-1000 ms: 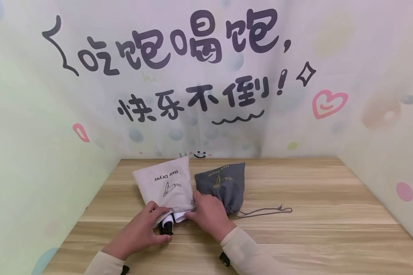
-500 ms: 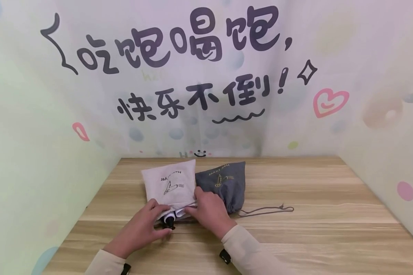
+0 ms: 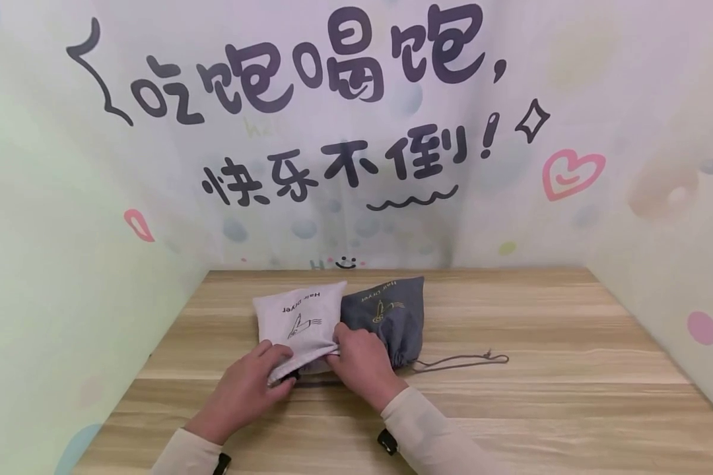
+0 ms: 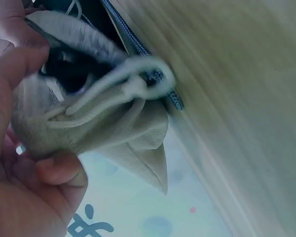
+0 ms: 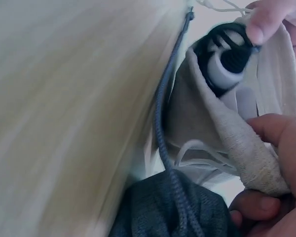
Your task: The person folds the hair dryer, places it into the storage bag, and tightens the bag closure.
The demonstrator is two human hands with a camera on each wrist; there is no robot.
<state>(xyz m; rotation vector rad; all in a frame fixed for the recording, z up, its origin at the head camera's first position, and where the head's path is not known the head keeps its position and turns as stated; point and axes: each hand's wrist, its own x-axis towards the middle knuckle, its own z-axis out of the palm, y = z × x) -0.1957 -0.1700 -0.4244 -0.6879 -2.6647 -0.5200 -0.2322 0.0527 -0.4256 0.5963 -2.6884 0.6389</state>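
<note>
A pale drawstring bag (image 3: 300, 316) printed "Hair Dryer" lies between the two hands, its mouth toward the person. My left hand (image 3: 243, 389) grips the left side of the mouth. On the other side my right hand (image 3: 365, 363) pinches the rim between thumb and fingers. Inside the opening, the right wrist view shows a white hair dryer end (image 5: 224, 74) with black cord (image 5: 235, 59) bunched around it; the rest is hidden in the cloth. The left thumb lies at the cord. A light drawstring loop (image 4: 153, 76) hangs at the rim in the left wrist view.
A dark grey drawstring bag (image 3: 386, 323) with a gold hair dryer print lies just right of the pale bag, touching or overlapped by it. Its grey cord (image 3: 463, 363) trails right over the wooden table (image 3: 541, 409). A printed cloth wall (image 3: 344, 224) stands behind.
The pale bag has shifted right and slightly toward the person. Its front rim now covers most of the white and black hair dryer end that stuck out. Both hands keep their hold.
</note>
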